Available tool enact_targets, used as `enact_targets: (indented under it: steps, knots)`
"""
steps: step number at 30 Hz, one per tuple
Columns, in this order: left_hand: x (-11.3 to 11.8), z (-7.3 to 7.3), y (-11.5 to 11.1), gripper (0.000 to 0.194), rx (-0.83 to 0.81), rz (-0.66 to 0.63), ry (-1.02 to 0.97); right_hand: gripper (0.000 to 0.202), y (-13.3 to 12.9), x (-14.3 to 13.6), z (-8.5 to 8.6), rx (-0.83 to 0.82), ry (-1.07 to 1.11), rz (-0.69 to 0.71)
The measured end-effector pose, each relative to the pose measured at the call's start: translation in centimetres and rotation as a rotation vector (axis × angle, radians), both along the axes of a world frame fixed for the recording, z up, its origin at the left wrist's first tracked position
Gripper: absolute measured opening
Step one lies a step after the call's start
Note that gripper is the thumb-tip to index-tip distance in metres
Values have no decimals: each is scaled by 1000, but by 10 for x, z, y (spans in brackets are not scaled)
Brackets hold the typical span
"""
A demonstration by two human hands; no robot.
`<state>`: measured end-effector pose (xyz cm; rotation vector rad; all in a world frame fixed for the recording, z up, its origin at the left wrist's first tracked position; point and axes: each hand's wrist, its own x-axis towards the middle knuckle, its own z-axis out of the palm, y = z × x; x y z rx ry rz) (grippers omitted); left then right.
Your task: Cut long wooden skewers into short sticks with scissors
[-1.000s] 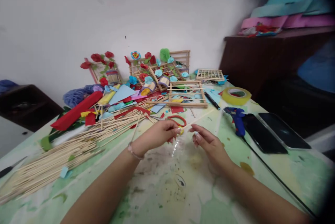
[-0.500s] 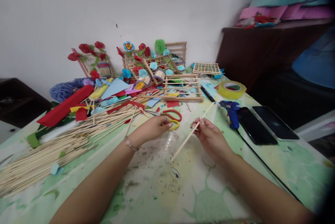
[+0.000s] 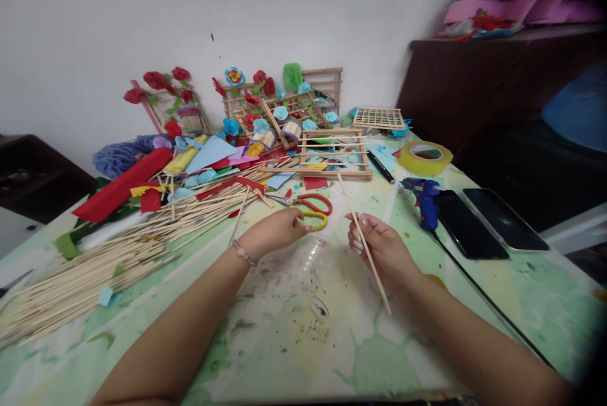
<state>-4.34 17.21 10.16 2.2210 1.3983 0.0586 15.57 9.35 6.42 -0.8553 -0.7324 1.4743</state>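
Note:
My right hand (image 3: 382, 241) pinches a thin wooden stick (image 3: 372, 257) near its middle. The stick slants, its far end up toward the frame and its near end down to the right. My left hand (image 3: 279, 230), with a beaded bracelet at the wrist, is closed in a pinch; whether anything small sits between the fingertips is hidden. Its fingertips overlap the yellow handle of the scissors (image 3: 318, 201), which lie beyond it, and I cannot tell whether they touch. Below the hands lie a clear plastic piece (image 3: 312, 255) and a small ring-shaped item (image 3: 319, 307).
Bundled sticks (image 3: 90, 286) spread at left beside rolled red paper (image 3: 126, 184). A stick frame (image 3: 334, 173) and paper flowers (image 3: 156, 80) stand at the back. To the right are yellow tape (image 3: 446, 162), a corded blue glue gun (image 3: 427, 207), a marker (image 3: 382, 167) and two phones (image 3: 474, 229).
The stick in my right hand has swung round: its far end now tilts left, its near end right. My left hand stays almost in place. The view has shifted slightly.

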Motion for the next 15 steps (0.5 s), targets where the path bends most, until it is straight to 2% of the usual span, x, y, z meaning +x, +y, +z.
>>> enact_targets:
  steps: [3,6,8,10,13,15]
  knots:
    - [7,-6,-7,41,-19,-50,0,26,0,1,0,-10,-37,-4]
    - [11,-13,-10,34,24,-17,30,25,-1,3,0,-6,-47,19]
    - [12,-15,-8,27,52,16,-21,25,-1,3,0,-19,-28,31]
    - [12,-15,-6,25,27,62,-173,25,-1,2,1,-34,8,29]
    - [16,-14,-2,30,-113,184,-535,28,0,0,2,-35,44,27]
    - [21,-14,-2,26,-177,258,-750,31,0,-1,3,-31,26,54]
